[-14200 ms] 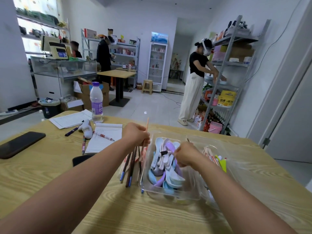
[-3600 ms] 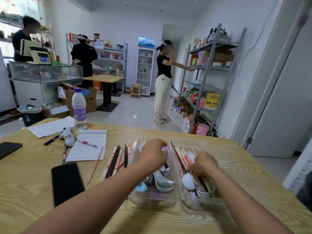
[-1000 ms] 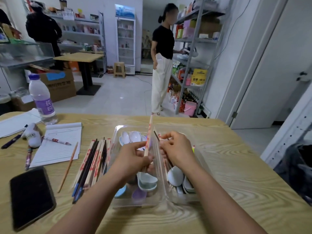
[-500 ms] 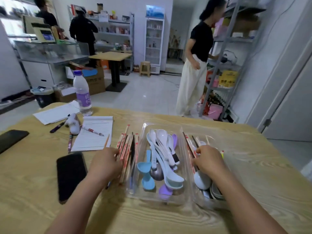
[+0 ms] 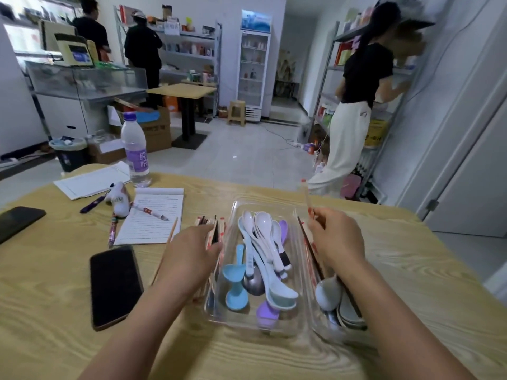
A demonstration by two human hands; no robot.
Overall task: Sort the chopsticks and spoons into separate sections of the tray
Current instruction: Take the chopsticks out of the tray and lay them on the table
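Observation:
A clear plastic tray (image 5: 233, 212) lies on the wooden table. Its middle section holds several spoons (image 5: 263, 259), white, blue, purple and metal. The right section holds more spoons (image 5: 327, 294) and dark and red-patterned chopsticks (image 5: 308, 242). A row of chopsticks (image 5: 212, 229) lies on the table along the tray's left side. My left hand (image 5: 189, 253) rests on that row, fingers fairly straight. My right hand (image 5: 337, 237) pinches one light chopstick (image 5: 306, 193) that points up and away over the right section.
A black phone (image 5: 113, 283) lies left of my left arm. A notepad (image 5: 153, 215) with a pen, a loose chopstick (image 5: 172, 231), a water bottle (image 5: 135, 149), papers and another phone (image 5: 16, 220) sit further left. A person stands at shelves behind the table.
My right hand has lifted a light chopstick out of the right section. My left hand has moved forward along the chopstick row beside the tray.

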